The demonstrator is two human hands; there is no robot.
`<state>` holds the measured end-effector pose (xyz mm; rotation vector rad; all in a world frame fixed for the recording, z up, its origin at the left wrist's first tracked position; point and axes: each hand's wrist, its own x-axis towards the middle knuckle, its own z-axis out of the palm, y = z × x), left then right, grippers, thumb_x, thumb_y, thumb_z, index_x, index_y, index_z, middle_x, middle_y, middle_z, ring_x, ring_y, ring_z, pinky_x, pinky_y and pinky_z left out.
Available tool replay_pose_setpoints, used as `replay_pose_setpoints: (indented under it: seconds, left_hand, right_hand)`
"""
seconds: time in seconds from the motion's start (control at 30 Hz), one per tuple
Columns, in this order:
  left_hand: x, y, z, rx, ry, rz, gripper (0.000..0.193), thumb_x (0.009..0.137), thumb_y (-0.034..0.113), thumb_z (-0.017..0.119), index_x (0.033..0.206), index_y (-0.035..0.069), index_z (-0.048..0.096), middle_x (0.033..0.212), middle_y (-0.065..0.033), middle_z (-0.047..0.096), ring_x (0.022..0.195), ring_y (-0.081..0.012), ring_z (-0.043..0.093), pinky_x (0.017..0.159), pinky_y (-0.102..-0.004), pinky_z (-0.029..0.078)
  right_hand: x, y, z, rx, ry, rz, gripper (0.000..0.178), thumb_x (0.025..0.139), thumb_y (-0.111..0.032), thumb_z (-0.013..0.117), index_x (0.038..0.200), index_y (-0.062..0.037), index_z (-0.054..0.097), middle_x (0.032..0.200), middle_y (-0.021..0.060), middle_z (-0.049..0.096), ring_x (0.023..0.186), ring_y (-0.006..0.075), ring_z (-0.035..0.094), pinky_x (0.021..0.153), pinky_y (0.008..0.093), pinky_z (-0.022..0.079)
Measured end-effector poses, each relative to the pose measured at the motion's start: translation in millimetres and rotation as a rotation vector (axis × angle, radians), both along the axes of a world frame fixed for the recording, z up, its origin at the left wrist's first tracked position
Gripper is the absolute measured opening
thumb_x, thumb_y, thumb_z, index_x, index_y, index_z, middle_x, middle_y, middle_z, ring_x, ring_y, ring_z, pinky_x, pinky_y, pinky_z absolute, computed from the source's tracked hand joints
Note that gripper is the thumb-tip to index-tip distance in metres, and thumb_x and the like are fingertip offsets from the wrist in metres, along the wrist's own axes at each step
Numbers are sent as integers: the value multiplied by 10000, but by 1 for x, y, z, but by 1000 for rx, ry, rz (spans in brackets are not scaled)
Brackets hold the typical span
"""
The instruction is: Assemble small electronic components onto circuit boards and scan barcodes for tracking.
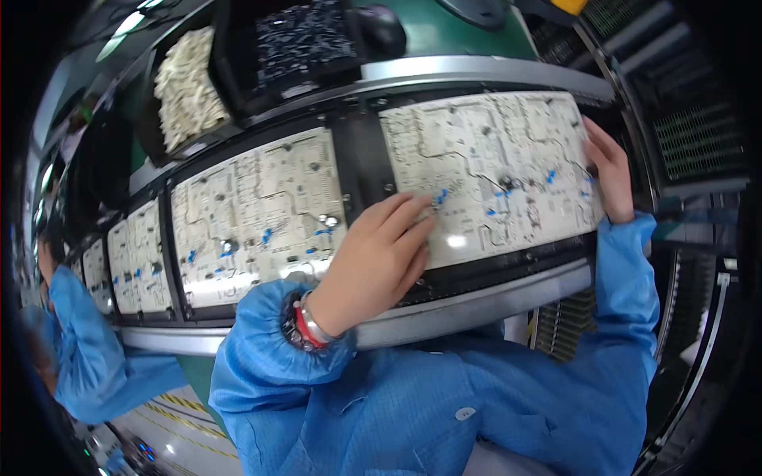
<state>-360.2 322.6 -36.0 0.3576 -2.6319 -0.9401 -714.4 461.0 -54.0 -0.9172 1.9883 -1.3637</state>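
A whitish circuit board lies in a black carrier frame before me, dotted with small blue and dark parts. My left hand reaches over the board's left side, its fingers bent together and their tips down beside a blue component. The thumb and whatever may be between the fingertips are hidden. My right hand grips the board's right edge, fingers on the rim. To the left, a second circuit board of the same kind sits in its own frame.
Metal rails run along the line. Behind it stand a black bin of dark parts and a bin of cream-coloured connectors. More boards lie farther left, beside a co-worker's blue sleeve. Slotted racks stand right.
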Motion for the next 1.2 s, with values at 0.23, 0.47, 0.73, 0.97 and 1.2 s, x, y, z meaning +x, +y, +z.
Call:
replay_pose_setpoints:
  seconds: [0.23, 0.47, 0.73, 0.97, 1.2]
  left_hand:
    - [-8, 5, 0, -223, -103, -28, 218, 728, 71, 623, 915, -35, 590, 1160, -153, 538, 1079, -309, 508, 945, -406, 411]
    - [-14, 10, 4, -284, -181, -21, 200, 746, 74, 625, 915, -30, 606, 1139, -142, 556, 1071, -306, 516, 942, -413, 414]
    - [-19, 10, 4, -270, -164, -8, 234, 735, 87, 643, 952, 4, 618, 1169, -146, 552, 1095, -356, 500, 909, -428, 428]
    - [-18, 16, 3, -322, -255, -21, 327, 739, 132, 658, 1038, 9, 606, 1227, -160, 521, 1134, -364, 475, 954, -442, 396]
    - [-12, 21, 13, -291, -394, -71, 532, 721, 227, 695, 1181, 7, 540, 1339, -180, 424, 1212, -378, 409, 1015, -467, 332]
  right_hand:
    - [2, 12, 27, -35, 103, 250, 321, 904, -80, 497, 1213, -7, 548, 1237, 121, 555, 1174, 187, 494, 1001, 292, 362]
    - [44, 38, 35, 45, 475, 626, 345, 826, -98, 595, 1167, -47, 591, 1281, 153, 500, 1223, 305, 442, 1029, 409, 339]
    - [46, 35, -4, 261, 1025, 566, 519, 848, -259, 573, 1331, -126, 438, 1408, 122, 352, 1309, 301, 305, 1101, 476, 161]
    - [42, 36, -10, 199, 1121, 572, 532, 797, -265, 629, 1289, -122, 484, 1382, 116, 392, 1293, 290, 339, 1094, 476, 197]
    - [81, 44, 5, 5, 667, 863, 417, 711, -224, 703, 1095, -87, 613, 1315, 104, 472, 1263, 314, 383, 1044, 476, 309]
